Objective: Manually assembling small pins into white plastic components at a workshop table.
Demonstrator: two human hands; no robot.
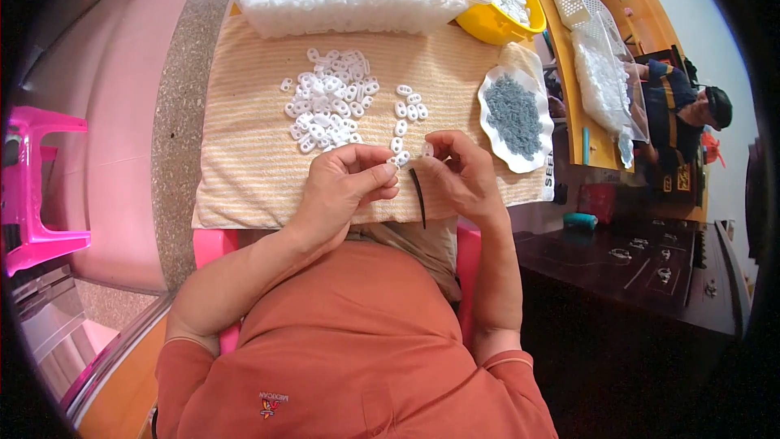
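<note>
- Left hand [349, 183], centre of the frame: thumb and forefinger closed on a white two-holed piece [402, 158].
- Right hand [465, 175], just right of centre: fingertips pinched together on a second white piece [428, 149].
- Black strip [418, 195], between the hands, over the striped cloth [252, 171].
- Loose white pieces [325, 106], heaped at upper centre.
- Scalloped white plate [546, 123], right of centre, bearing small grey pieces [512, 118].
</note>
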